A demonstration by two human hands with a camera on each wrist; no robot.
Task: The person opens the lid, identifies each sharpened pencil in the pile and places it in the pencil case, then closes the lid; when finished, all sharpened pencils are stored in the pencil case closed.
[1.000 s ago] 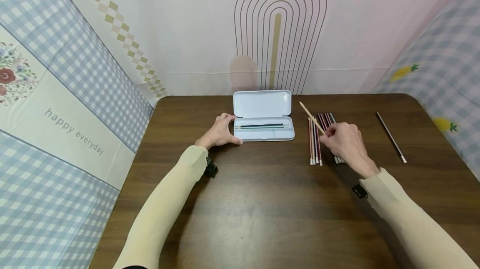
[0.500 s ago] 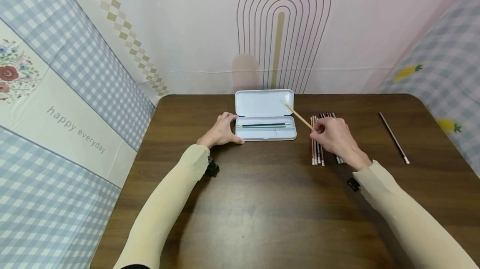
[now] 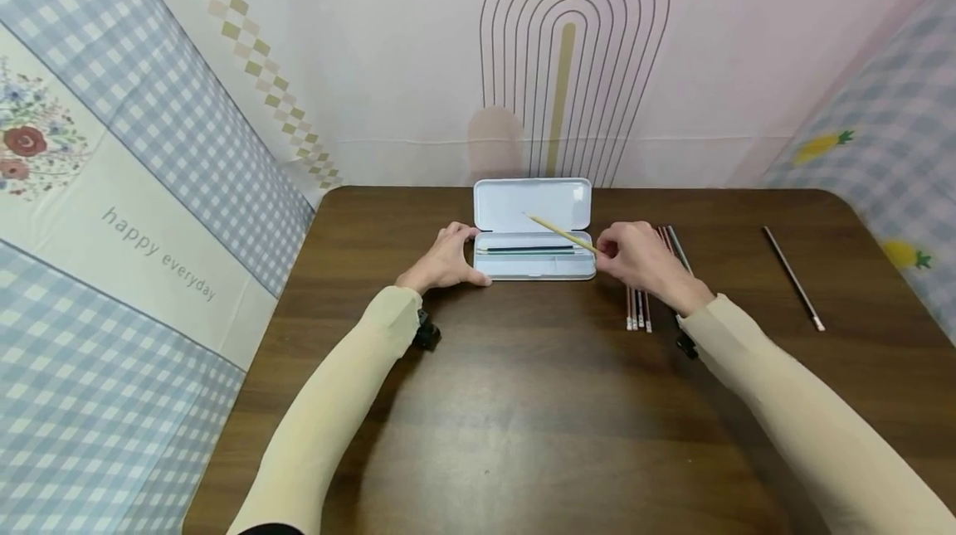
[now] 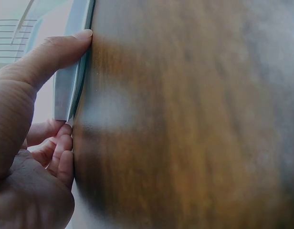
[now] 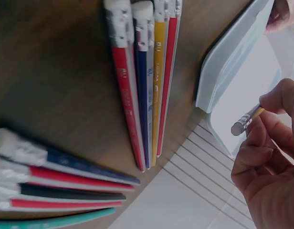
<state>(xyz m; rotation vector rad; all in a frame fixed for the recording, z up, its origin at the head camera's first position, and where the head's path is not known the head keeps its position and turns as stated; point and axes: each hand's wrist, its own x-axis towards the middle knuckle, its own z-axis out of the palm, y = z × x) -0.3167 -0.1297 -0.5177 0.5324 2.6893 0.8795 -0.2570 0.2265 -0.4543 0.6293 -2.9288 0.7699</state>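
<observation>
R hand (image 3: pixel 636 258), at R end of the pencil case (image 3: pixel 523 268), has its fingers pinching the yellow pencil (image 3: pixel 560 232) near the eraser end, tip far L over the case, axis slanted vs. the case's L-R run, w/ L hand (image 3: pixel 446 260) gripping the L end.

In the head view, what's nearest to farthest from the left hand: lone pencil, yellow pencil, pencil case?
1. Pencil case, gripped by the left hand.
2. Yellow pencil, held in the right hand.
3. Lone pencil, far right on the table.
</observation>
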